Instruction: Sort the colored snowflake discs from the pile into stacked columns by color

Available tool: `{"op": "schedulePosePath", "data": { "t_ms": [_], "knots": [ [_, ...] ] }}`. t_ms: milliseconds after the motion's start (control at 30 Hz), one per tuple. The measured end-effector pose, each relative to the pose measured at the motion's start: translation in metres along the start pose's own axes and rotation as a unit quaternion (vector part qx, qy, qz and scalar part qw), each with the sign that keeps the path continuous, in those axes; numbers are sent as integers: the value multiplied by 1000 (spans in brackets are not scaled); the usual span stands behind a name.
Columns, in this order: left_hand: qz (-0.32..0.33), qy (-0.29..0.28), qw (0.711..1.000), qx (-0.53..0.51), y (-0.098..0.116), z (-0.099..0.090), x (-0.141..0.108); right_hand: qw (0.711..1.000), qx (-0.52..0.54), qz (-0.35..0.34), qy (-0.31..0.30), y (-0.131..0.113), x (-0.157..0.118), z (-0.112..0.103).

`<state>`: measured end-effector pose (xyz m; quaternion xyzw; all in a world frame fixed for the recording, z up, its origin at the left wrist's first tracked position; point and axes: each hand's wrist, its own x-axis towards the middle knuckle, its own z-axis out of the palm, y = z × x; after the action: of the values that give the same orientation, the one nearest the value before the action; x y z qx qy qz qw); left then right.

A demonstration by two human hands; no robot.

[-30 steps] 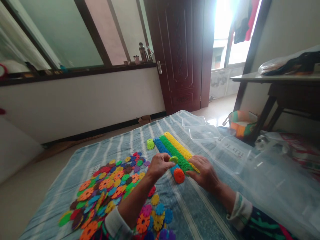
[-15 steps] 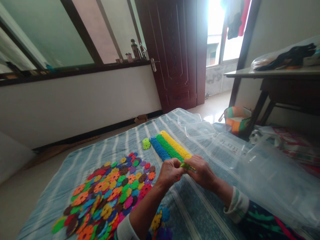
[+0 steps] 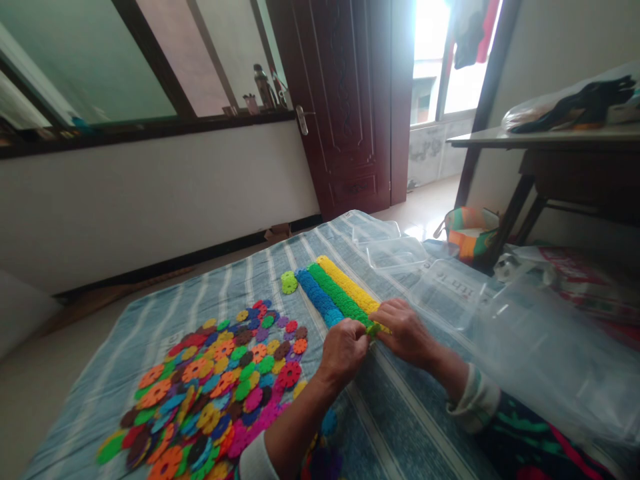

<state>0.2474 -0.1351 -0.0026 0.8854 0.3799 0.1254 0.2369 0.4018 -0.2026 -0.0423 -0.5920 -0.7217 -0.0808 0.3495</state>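
Observation:
My left hand (image 3: 344, 351) is closed in a pinch on a small yellow-green notched plastic disc (image 3: 373, 329). From the other side, the fingers of my right hand (image 3: 406, 335) are closed on the same disc, partly hiding it. Just beyond my hands lie three long rows of stacked interlocking discs, side by side: a blue row (image 3: 318, 297), a green row (image 3: 337, 292) and a yellow row (image 3: 350, 285). Their near ends are partly covered by my hands. A few lime-green discs (image 3: 289, 283) lie left of the blue row's far end.
A wide pile of mixed-colour notched discs (image 3: 220, 380) spreads on the striped bedsheet (image 3: 370, 427) at left. Clear plastic boxes (image 3: 397, 255) and a larger clear container (image 3: 560, 360) stand along the right. Beyond are a door (image 3: 345, 100) and a table (image 3: 550, 138).
My hands stay together on the yellow-green disc, and my left fingers have shifted slightly. The whole view has moved a little, so the bed and discs appear slightly higher and further left.

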Motion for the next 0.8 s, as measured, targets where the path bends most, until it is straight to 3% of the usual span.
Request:
{"op": "schedulePosePath", "data": {
  "t_ms": [333,800],
  "knots": [
    [-43,-5,986,164,4,2,5,995,-37,75,-58,6,-2,-5],
    [-52,9,981,187,3,0,7,994,-42,56,-79,-6,-4,3]
  ]
}}
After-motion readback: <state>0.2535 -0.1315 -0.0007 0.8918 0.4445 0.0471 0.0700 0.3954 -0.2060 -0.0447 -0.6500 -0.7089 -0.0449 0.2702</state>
